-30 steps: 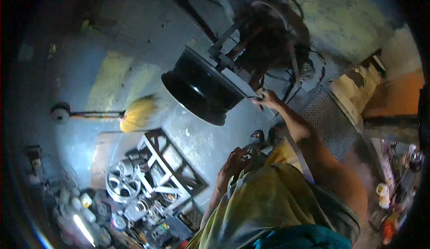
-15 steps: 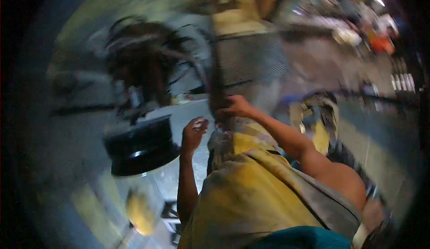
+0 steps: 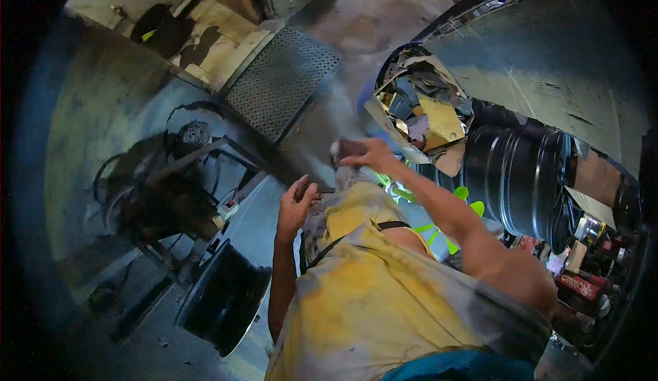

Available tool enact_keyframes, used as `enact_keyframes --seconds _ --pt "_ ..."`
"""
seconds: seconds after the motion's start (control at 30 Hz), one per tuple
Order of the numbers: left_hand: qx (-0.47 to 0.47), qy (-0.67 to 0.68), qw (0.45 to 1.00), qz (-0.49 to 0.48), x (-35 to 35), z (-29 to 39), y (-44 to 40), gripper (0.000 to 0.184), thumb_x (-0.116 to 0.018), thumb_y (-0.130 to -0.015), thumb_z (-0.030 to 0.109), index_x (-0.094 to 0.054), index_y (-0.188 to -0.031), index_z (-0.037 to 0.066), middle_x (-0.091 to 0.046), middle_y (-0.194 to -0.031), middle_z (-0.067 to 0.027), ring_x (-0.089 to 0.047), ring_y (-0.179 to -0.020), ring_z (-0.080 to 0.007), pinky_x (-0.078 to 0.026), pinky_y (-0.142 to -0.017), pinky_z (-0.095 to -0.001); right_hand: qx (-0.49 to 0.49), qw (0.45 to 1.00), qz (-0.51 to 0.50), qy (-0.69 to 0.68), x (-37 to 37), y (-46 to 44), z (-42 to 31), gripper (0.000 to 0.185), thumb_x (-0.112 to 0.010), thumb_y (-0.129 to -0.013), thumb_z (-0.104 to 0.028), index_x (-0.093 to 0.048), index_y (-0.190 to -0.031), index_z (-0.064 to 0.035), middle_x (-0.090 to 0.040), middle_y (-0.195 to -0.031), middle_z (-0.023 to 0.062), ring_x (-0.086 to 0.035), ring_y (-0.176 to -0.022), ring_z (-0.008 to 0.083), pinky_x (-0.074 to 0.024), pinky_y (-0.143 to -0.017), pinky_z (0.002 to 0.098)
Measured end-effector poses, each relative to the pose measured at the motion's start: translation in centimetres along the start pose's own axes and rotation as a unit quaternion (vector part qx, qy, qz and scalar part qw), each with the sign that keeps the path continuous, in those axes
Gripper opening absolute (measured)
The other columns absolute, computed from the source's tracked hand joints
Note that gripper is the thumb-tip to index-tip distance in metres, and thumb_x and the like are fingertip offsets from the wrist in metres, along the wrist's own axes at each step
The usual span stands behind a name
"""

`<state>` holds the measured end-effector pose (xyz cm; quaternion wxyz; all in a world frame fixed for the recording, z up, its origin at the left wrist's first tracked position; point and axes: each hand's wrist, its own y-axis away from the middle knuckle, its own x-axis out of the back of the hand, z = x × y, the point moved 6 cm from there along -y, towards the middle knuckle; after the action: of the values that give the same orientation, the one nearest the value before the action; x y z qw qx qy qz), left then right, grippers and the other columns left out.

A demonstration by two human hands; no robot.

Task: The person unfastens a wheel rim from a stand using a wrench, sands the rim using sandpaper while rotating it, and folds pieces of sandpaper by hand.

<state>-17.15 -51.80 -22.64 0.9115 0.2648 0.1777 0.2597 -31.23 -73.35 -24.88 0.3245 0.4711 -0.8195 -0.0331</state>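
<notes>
My right hand (image 3: 369, 157) is in front of my body, fingers closed around a small dark piece with a pale end (image 3: 335, 149); its kind is unclear. My left hand (image 3: 296, 201) is held lower and to the left, its fingers loosely curled and apart, with nothing visible in them. Behind the hands is a blurred grey-brown patch of floor. To the left of my left forearm stands a black wheel rim (image 3: 229, 299). My yellow-stained shirt (image 3: 384, 285) fills the view below the hands.
A bin of scrap cardboard (image 3: 439, 117) stands ahead right, beside several stacked black rims (image 3: 514, 179). Bright green spokes (image 3: 449, 237) show behind my right forearm. A perforated metal step (image 3: 281, 83) lies ahead, and a dark machine (image 3: 164, 189) stands left. Boxes and cans (image 3: 579, 281) crowd the right.
My view has turned right, so the scrap bin and stacked rims are now plainly visible. The black rim appears lower and tilted. Both hands stay in front of my body.
</notes>
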Motion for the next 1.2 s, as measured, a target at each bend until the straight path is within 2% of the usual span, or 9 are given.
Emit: enact_keyframes --seconds 0.1,0.17,0.33,0.47,0.67,0.87,1.0,1.13,1.2 --pt "-0.021 -0.106 0.994 0.009 -0.4 0.1 -0.5 0.049 -0.065 -0.091 0.025 -0.053 -0.127 -0.006 -0.064 -0.113 -0.0184 -0.065 -0.097 -0.0224 -0.05 -0.085 -0.0323 -0.142 0.974 0.067 0.162 9.1 1.6 7.6 0.076 -0.069 -0.061 -0.076 -0.072 -0.1 -0.0111 -0.07 -0.088 0.015 -0.066 -0.081 0.0328 -0.0507 -0.073 0.0413" --pt "-0.029 -0.151 0.988 0.013 -0.2 -0.9 -0.8 0.049 -0.065 -0.09 0.026 -0.055 -0.126 -0.005 -0.065 -0.112 -0.0189 -0.065 -0.098 -0.0227 -0.05 -0.086 -0.0327 -0.229 0.94 0.021 0.251 13.7 2.8 10.6 0.069 -0.074 -0.064 -0.067 -0.071 -0.099 -0.0081 -0.068 -0.092 0.0173 -0.066 -0.088 0.0343 -0.0512 -0.077 0.0432" --pt "0.011 -0.206 0.978 0.012 -0.5 -3.2 -0.7 0.043 -0.066 -0.089 0.025 -0.06 -0.121 -0.003 -0.068 -0.107 -0.0178 -0.065 -0.096 -0.0226 -0.051 -0.084 -0.0334 -0.192 0.898 0.13 0.373 17.7 0.0 17.4 0.063 -0.081 -0.068 -0.038 -0.056 -0.118 -0.0072 -0.049 -0.123 0.0194 -0.052 -0.114 0.039 -0.049 -0.091 0.0461" --pt "0.021 -0.272 0.962 0.013 -2.3 -2.2 -0.9 0.04 -0.065 -0.09 0.026 -0.062 -0.119 -0.002 -0.069 -0.105 -0.0166 -0.067 -0.093 -0.022 -0.051 -0.082 -0.0334 0.012 0.94 0.212 0.268 15.8 -6.0 17.7 0.06 -0.078 -0.068 -0.02 -0.054 -0.122 -0.0108 -0.047 -0.12 0.0156 -0.05 -0.111 0.038 -0.0467 -0.091 0.0466" --pt "0.02 -0.311 0.95 -0.003 -6.7 0.6 -3.0 0.039 -0.063 -0.091 0.029 -0.063 -0.119 0.001 -0.069 -0.106 -0.0137 -0.067 -0.094 -0.0208 -0.05 -0.083 -0.0322 0.066 0.887 0.157 0.429 14.3 -10.1 17.0 0.038 -0.064 -0.076 -0.01 -0.054 -0.112 -0.0087 -0.05 -0.122 0.0164 -0.051 -0.11 0.0352 -0.0435 -0.091 0.0468" --pt "-0.016 -0.292 0.955 -0.044 -9.6 2.1 -6.8 0.034 -0.062 -0.093 0.028 -0.064 -0.113 0.0 -0.07 -0.104 -0.0119 -0.066 -0.094 -0.0204 -0.051 -0.083 -0.0324 0.053 0.923 0.142 0.355 18.7 -5.7 13.1 0.027 -0.063 -0.076 -0.012 -0.053 -0.101 -0.0088 -0.057 -0.104 0.0135 -0.053 -0.103 0.0309 -0.0419 -0.085 0.0448" --pt "-0.074 -0.315 0.944 -0.063 -12.2 4.9 -9.1 0.033 -0.063 -0.092 0.025 -0.063 -0.114 0.0 -0.07 -0.099 -0.0115 -0.066 -0.092 -0.0194 -0.051 -0.081 -0.0326 -0.092 0.966 0.159 0.18 20.1 -2.3 12.6 0.021 -0.054 -0.088 -0.016 -0.048 -0.104 -0.0037 -0.061 -0.101 0.0206 -0.059 -0.09 0.0425 -0.0449 -0.079 0.0525" --pt "-0.098 -0.301 0.946 -0.076 -15.5 6.3 -12.1 0.035 -0.065 -0.091 0.026 -0.063 -0.114 0.0 -0.069 -0.094 -0.0126 -0.066 -0.091 -0.0204 -0.051 -0.08 -0.0333 -0.054 0.976 0.175 0.119 19.3 -0.4 11.8 0.026 -0.053 -0.09 -0.019 -0.047 -0.11 -0.0038 -0.062 -0.099 0.0234 -0.061 -0.086 0.0449 -0.0475 -0.077 0.0512" --pt "-0.253 -0.323 0.911 -0.05 -17.8 8.0 -13.1 0.039 -0.066 -0.09 0.027 -0.062 -0.116 0.0 -0.069 -0.091 -0.0126 -0.066 -0.089 -0.0196 -0.051 -0.079 -0.0327 -0.066 0.988 0.136 0.013 19.0 0.1 10.8 0.029 -0.057 -0.09 -0.023 -0.049 -0.114 -0.0072 -0.064 -0.093 0.0171 -0.064 -0.083 0.0333 -0.0496 -0.076 0.0424"
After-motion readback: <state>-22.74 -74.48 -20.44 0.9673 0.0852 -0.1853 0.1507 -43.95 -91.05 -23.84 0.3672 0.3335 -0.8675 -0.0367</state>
